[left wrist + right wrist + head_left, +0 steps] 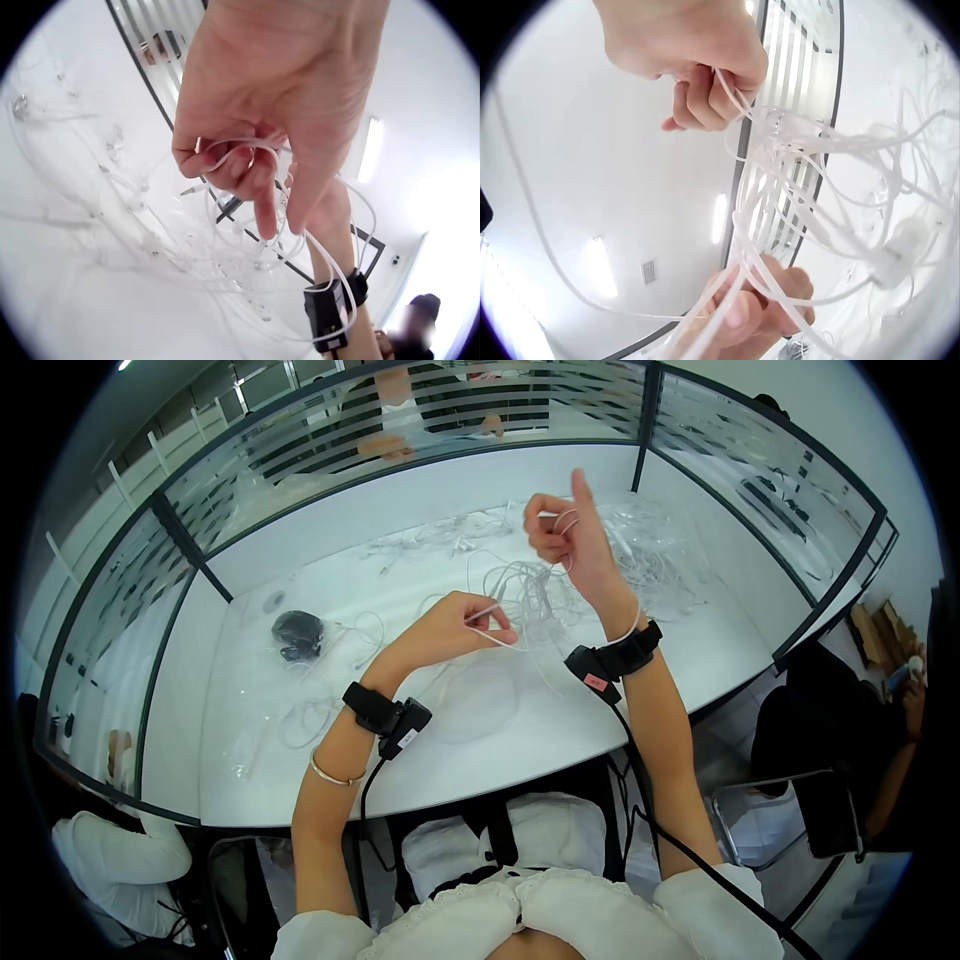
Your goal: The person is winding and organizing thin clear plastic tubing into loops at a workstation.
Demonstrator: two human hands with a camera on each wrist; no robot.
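Observation:
White cables point(535, 595) hang in a loose tangle between the two hands, above the white table. My left hand point(440, 632) pinches strands between thumb and fingers; in the left wrist view the cable runs through the curled fingers of this hand point(270, 97). Higher and to the right, my right hand point(578, 545) has its fingers curled round a thin white cable, with one digit pointing up. From the right wrist view, cable point(727, 90) enters the fist of the right hand point(694, 56), and the left hand point(757, 315) grips several strands below.
More cables point(660, 565) lie heaped at the back right of the table point(500, 760). A dark bundle point(298, 635) sits at the left. Glass-topped partitions point(420, 468) surround the table's back and sides. Other people are beyond the partition and at both sides.

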